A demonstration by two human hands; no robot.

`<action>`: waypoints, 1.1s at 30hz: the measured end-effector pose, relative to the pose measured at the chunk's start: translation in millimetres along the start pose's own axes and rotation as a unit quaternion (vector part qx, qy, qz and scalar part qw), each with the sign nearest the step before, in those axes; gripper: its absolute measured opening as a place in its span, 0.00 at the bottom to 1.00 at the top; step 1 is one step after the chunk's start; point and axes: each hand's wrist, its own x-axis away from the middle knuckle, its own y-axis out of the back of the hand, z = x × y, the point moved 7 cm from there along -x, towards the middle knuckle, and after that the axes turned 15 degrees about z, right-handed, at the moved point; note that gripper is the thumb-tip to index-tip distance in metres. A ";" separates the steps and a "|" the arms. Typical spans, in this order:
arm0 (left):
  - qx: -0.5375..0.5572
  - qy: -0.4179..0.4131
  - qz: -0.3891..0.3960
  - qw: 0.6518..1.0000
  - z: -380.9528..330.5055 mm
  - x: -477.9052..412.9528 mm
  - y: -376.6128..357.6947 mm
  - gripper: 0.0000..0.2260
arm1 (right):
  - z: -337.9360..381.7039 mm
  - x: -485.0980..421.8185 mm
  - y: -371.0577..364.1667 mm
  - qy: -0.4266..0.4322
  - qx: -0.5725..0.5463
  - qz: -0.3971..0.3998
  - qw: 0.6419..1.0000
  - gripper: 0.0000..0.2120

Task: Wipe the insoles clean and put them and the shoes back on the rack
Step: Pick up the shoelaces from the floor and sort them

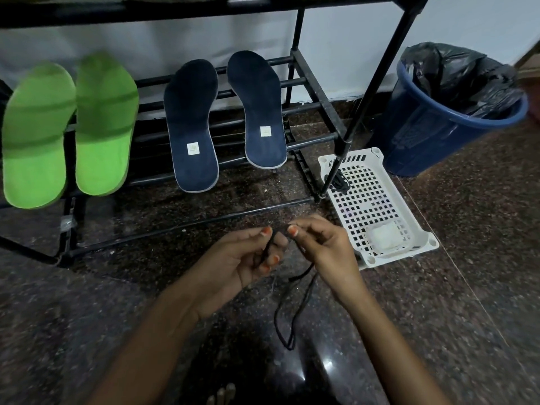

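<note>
Green insole pair [70, 130] far left on the shoe rack [297, 33], long axes running away from the body, toes at the far end; navy insole pair [225, 118] beside it, lying likewise. Nearer, left hand [233, 264] and right hand [324, 247], each grip pinched on a black shoelace [292, 311] (slack loop hanging below). Navy pair ahead and left of both grips, left hand nearer.

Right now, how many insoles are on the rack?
4: two green insoles on the lower rails, left; two navy insoles beside them. The cropped top shelf may hide more.
</note>
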 end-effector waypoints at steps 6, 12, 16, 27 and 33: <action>0.148 -0.139 -0.039 0.978 -10.3 -3.9 11.2 0.10 | -8.5 20.2 -42.3 0.024 0.152 0.046 0.987 0.06; -0.032 -0.109 -0.075 0.991 0.6 -5.9 24.8 0.11 | 13.0 30.0 -56.4 0.071 0.429 0.104 0.895 0.12; -0.258 -0.070 -0.080 0.960 -1.0 -4.7 19.2 0.13 | 31.1 19.5 -36.6 0.092 0.422 0.093 0.897 0.06; 0.014 -0.051 -0.003 0.999 9.7 -7.4 3.9 0.14 | 6.7 -9.6 8.3 -0.003 0.041 -0.028 0.999 0.12; 0.112 -0.131 -0.027 0.985 -3.0 -7.8 8.4 0.13 | -9.1 11.5 -27.9 -0.012 0.100 0.000 0.995 0.14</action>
